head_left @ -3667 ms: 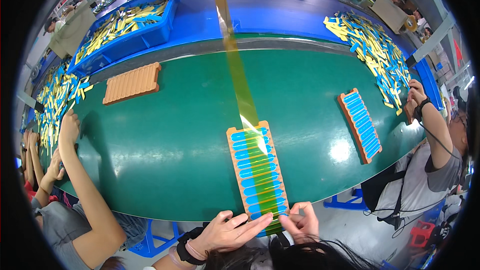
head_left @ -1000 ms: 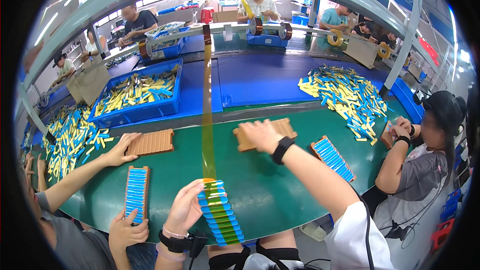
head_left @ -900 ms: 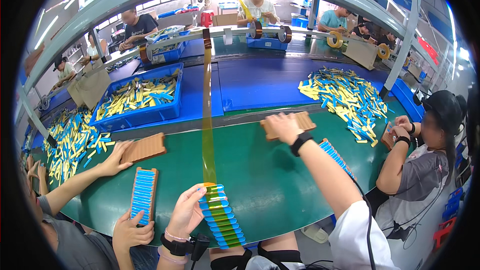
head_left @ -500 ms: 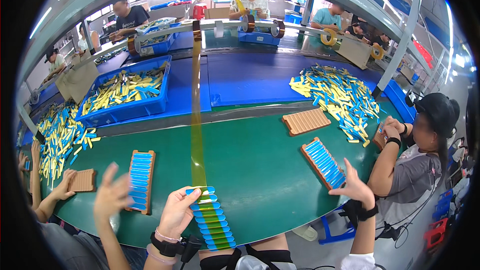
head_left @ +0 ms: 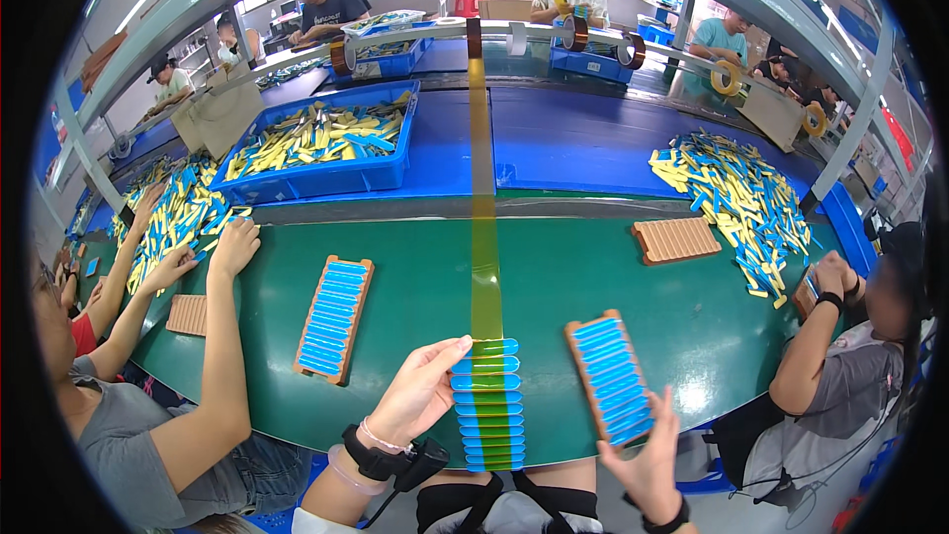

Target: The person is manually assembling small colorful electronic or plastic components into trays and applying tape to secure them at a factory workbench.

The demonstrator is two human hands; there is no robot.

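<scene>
Head view: the left hand (head_left: 420, 394) pinches the upper left end of a strip of flat, rounded blue pieces (head_left: 507, 382) joined by translucent amber tape (head_left: 483, 247), above the near edge of the green table (head_left: 415, 307). Spread wide, the slightly blurred right hand (head_left: 647, 463) has thumb and fingers at the near end of a brown ridged tray filled with blue pieces (head_left: 610, 376); whether it grips, I cannot tell. Beyond, 1 bare brown ridged tray (head_left: 677, 240) lies beside a yellow-and-blue heap (head_left: 741, 200).
</scene>
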